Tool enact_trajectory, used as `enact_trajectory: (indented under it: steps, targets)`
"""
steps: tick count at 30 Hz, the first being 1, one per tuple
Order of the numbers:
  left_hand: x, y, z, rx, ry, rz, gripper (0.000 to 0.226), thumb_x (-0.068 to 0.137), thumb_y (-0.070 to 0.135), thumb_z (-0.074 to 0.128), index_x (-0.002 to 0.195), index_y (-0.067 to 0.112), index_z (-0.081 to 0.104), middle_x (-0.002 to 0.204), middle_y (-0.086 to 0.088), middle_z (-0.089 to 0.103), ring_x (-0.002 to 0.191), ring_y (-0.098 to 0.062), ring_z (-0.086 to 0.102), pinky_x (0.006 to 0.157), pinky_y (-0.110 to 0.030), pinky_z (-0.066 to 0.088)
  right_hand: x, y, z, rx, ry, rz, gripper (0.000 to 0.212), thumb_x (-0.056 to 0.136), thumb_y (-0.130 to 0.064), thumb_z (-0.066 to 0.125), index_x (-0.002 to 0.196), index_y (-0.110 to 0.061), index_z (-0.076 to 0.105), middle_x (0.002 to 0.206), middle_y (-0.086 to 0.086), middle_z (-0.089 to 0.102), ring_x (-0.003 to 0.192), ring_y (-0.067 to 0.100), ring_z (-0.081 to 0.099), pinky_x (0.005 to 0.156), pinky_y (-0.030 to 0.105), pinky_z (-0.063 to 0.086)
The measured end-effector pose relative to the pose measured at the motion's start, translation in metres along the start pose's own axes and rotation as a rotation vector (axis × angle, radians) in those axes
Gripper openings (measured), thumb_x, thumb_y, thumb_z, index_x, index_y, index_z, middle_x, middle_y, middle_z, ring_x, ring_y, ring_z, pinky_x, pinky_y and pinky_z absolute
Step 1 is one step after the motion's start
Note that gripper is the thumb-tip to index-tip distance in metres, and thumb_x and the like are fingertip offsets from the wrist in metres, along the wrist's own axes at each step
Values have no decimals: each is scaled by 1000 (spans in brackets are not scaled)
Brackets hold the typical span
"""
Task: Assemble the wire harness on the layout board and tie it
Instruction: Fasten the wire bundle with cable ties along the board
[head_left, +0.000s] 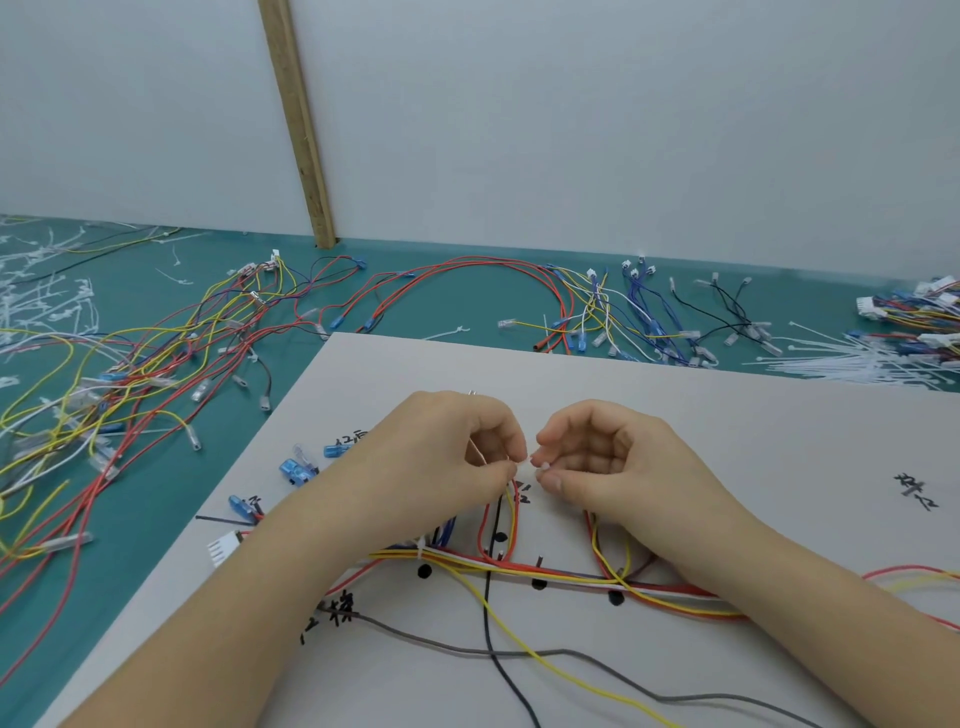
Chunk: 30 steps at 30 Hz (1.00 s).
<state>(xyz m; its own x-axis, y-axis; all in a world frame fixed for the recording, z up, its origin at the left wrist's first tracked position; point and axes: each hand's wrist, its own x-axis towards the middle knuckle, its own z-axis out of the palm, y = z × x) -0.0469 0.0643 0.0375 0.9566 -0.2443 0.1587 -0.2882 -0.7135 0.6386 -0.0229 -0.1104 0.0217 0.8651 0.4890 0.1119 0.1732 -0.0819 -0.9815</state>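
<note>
The grey layout board (727, 426) carries handwritten marks and black dots. A bundle of red, yellow, white and blue wires (550, 574) runs across it, with a white cable tie (420, 550) round it at the left. Red and yellow wires (511, 512) loop up from the bundle to my hands. My left hand (457, 447) pinches these wires at their top. My right hand (608, 457) pinches a small white piece (543, 466), probably a cable tie's head, just right of the left fingertips. Blue terminals (293, 470) lie left of my left wrist.
Loose wire sets (156, 353) sprawl over the green table at the left and along the back (613, 317). A pile of white cable ties (852, 364) lies at the far right, cut tie ends (47, 296) at the far left. A wooden strip (298, 124) leans on the wall.
</note>
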Motion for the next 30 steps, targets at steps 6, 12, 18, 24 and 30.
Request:
enact_trajectory:
  steps: [6, 12, 18, 24, 30]
  targets:
    - [1, 0, 0, 26, 9, -9, 29, 79, 12, 61, 69, 39, 56, 68, 11, 64, 60, 3, 55, 59, -10, 43, 1, 1, -1, 75, 29, 24, 29, 74, 16, 63, 80, -13, 60, 68, -1, 70, 72, 6, 67, 66, 12, 50]
    - [2, -5, -5, 42, -28, -133, 26, 79, 13, 62, 67, 36, 59, 66, 12, 67, 62, 4, 59, 60, -9, 44, -1, 0, -1, 91, 65, 37, 25, 76, 11, 64, 79, -13, 62, 65, -2, 67, 68, 14, 67, 63, 18, 54]
    - [0, -11, -18, 126, -7, -312, 12, 71, 17, 66, 59, 20, 64, 60, 9, 67, 57, -3, 59, 59, -21, 50, 0, 2, 2, -22, 132, 83, 20, 77, 7, 64, 72, -12, 60, 62, 2, 67, 65, 16, 69, 71, 30, 57]
    - [-1, -11, -17, 190, -25, -312, 15, 74, 11, 60, 64, 21, 55, 62, 7, 62, 59, -3, 53, 53, -19, 40, 2, 2, 4, -6, 123, 122, 23, 79, 10, 61, 67, -10, 58, 64, 4, 60, 60, 14, 69, 57, 19, 56]
    - [0, 0, -19, -135, 26, -172, 18, 74, 8, 67, 65, 24, 65, 55, 13, 65, 46, 6, 51, 49, -4, 38, 1, 1, -3, -15, 4, 89, 24, 73, 5, 71, 66, -17, 64, 64, -1, 67, 65, 14, 67, 66, 20, 56]
